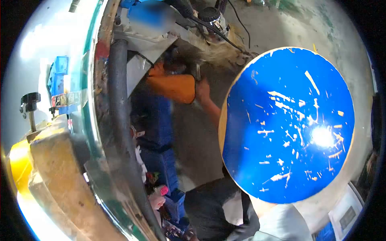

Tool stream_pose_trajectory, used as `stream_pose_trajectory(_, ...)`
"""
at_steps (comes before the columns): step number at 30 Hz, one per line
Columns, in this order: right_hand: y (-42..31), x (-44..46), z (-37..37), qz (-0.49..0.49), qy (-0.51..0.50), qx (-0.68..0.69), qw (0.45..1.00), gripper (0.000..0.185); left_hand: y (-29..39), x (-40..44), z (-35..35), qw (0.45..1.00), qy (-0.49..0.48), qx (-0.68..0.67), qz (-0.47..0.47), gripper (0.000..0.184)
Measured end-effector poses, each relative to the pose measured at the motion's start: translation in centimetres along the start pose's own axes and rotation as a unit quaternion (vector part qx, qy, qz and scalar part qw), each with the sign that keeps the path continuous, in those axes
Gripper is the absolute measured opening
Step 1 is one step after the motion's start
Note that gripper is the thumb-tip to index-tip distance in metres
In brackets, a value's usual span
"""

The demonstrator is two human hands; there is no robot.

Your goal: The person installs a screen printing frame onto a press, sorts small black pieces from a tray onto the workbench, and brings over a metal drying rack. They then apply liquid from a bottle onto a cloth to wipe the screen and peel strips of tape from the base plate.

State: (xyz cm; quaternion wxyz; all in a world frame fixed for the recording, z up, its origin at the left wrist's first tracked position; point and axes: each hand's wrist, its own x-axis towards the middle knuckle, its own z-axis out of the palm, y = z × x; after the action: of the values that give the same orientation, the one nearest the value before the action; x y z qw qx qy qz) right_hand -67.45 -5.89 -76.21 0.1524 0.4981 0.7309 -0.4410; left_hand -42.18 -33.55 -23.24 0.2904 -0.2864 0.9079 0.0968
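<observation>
A bare forearm comes out from behind a large round blue board (257,160) and ends in my right hand (204,91). Its fingers look curled beside a short greyish bar (198,72), at the right edge of a flat orange piece with rounded corners (179,88). What they hold, if anything, I cannot make out. The board, close to the camera, has a worn, chipped top and a pale edge; it hides much of the arm. A light sleeve (285,225) shows below it. My left hand cannot be made out.
A workbench edge with a dark pipe (118,92) runs along the left. Blue bins (157,160) stand beneath it. A clamp knob (31,102) rises at far left. A metal canister (213,20) and cables lie near the top. Dark-trousered legs (209,205) are below.
</observation>
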Motion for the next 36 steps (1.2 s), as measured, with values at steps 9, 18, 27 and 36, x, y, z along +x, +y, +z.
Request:
stream_pose_trajectory(9,1.5,-17.2,-5.9,-0.047,-0.085,-0.001,0.995,0.026,-3.8,-9.8,-4.0,0.998,-0.052,0.014,0.026,0.031)
stream_pose_trajectory(18,11.3,-48.4,-31.9,0.087,-0.409,0.066,0.906,0.024,-5.7,-28.0,-11.3,0.983,-0.102,-0.138,0.07,0.028)
stream_pose_trajectory(27,10.2,-52.3,-48.2,0.025,-0.427,-0.074,0.901,0.02,-15.1,-35.2,-9.7,0.852,-0.145,-0.501,-0.043,0.037)
stream_pose_trajectory(36,3.7,-57.9,-44.3,-0.012,-0.335,-0.293,0.895,0.021,-32.2,-34.4,-7.2,0.585,-0.093,-0.782,-0.191,0.033)
